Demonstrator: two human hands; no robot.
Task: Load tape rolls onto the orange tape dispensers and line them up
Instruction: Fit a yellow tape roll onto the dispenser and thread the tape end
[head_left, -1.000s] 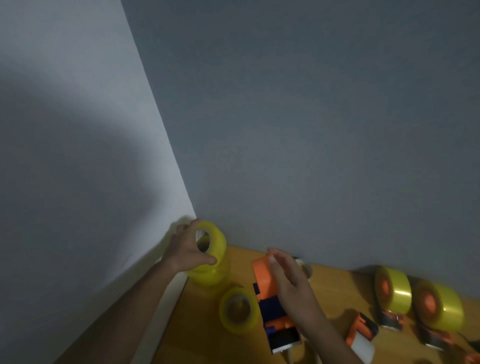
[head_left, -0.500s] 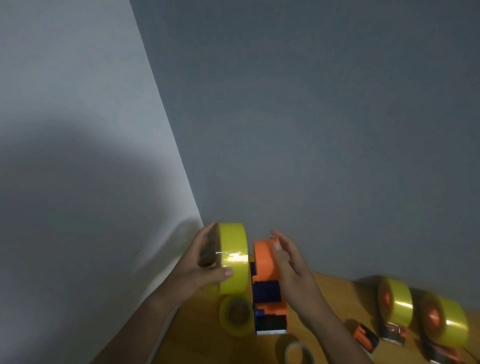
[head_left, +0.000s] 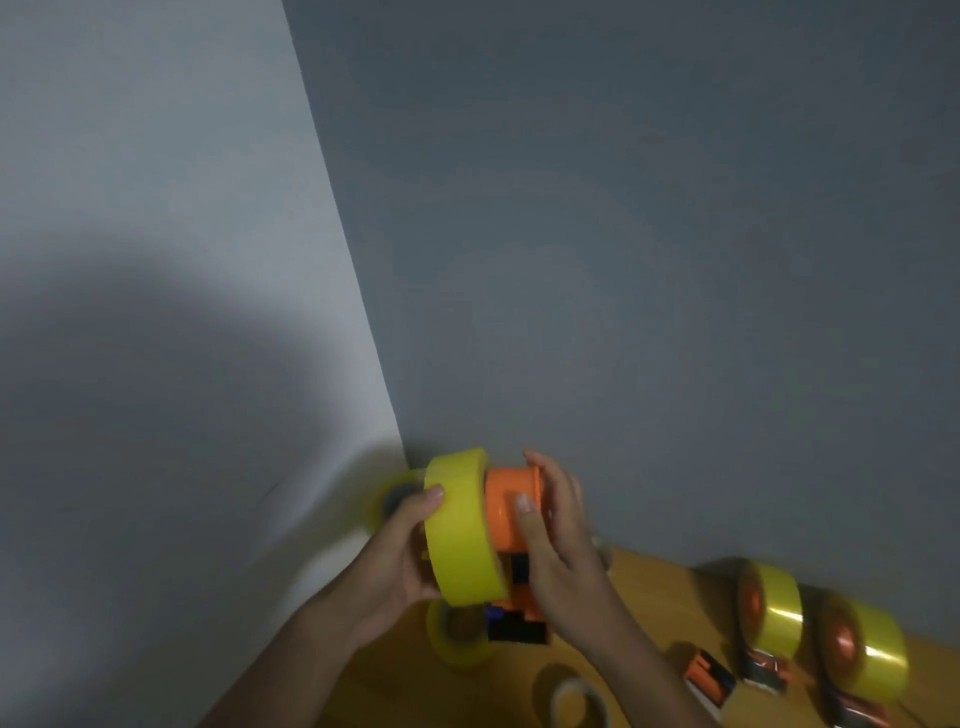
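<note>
My left hand (head_left: 400, 566) gripped a yellow tape roll (head_left: 464, 527), thumb over its rim, holding it against the orange hub of the tape dispenser (head_left: 511, 519). My right hand (head_left: 558, 540) curled round that hub, held above the tabletop (head_left: 649, 587) near its back left corner. Two loaded dispensers (head_left: 769, 613) stood side by side along the back edge, and loose rolls (head_left: 457, 631) lay beneath my hands.

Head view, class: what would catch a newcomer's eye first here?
The yellow roll, gripped by the left hand, meets the orange dispenser that the right hand holds, low in the middle. Two loaded dispensers stand at right on the table.
</note>
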